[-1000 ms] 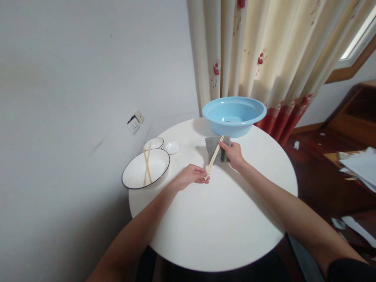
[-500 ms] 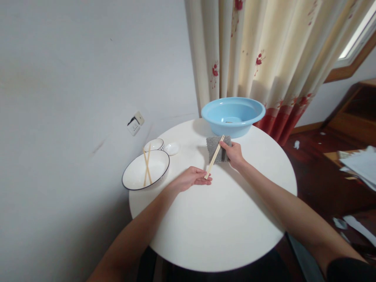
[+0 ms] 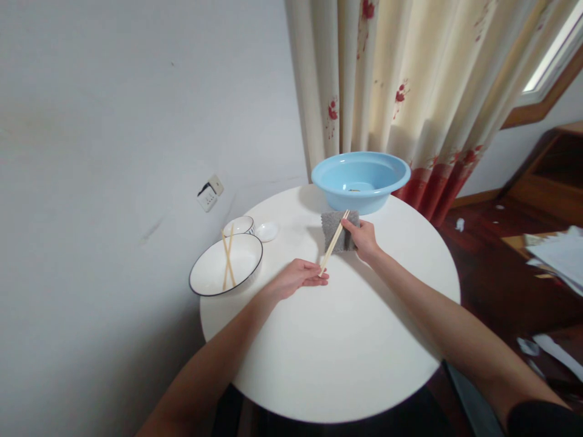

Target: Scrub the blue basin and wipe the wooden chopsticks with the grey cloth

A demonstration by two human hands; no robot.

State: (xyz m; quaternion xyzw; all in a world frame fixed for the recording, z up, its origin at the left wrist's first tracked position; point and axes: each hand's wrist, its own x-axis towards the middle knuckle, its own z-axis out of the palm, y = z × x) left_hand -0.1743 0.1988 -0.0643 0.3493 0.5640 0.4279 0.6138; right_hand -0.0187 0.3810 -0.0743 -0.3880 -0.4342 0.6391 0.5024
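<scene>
A pair of wooden chopsticks lies slanted across a grey cloth on the round white table. My left hand pinches the chopsticks' near tips with its fingers closed. My right hand grips the grey cloth, wrapped around the upper part of the chopsticks. Just behind them stands a light blue basin.
At the table's left edge sit a white black-rimmed plate with another pair of chopsticks across it, a small bowl and a small white dish. A wall socket and curtains are behind. Papers lie at the right.
Hardly anything has moved. My left hand's fingers have shifted slightly along the chopsticks' near tips, while my right hand keeps the cloth in place.
</scene>
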